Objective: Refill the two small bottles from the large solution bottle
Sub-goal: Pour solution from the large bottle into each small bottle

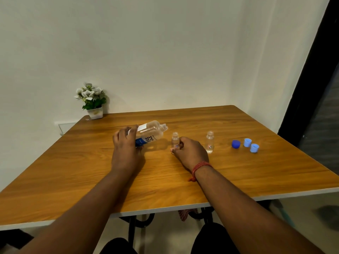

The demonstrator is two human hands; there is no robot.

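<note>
Two forearms are seen nearest the camera, rising from the lower corners of the frame to the middle of the wooden bench (183, 184). By the left hand (126, 143) the large solution bottle (151, 133) is gripped round its lower body, with the fingers curled over it; the bottle is held uncapped and tilted, with its open mouth pointed right toward the first small bottle (175, 140), though no stream can be made out between them. That small bottle is held upright on the bench by the right hand (189, 151), pinched low between thumb and fingers, at the centre of the frame; a red thread band (200, 166) is worn on that wrist. The second small bottle (210, 142) is left standing alone just to the right, uncapped, and some clear liquid appears to lie in its lower part, but the level cannot be judged with certainty. The task is therefore judged to be at its pouring stage: all caps are off, the first fill is about to be made or barely begun, and capping is left to do. Counted: one large bottle, two small bottles, and three caps at the right of the bench, namely one dark blue cap (236, 144) and two light blue caps (247, 142) (254, 148). One potted flower (91, 99) is set at the bench's upper left corner.
</note>
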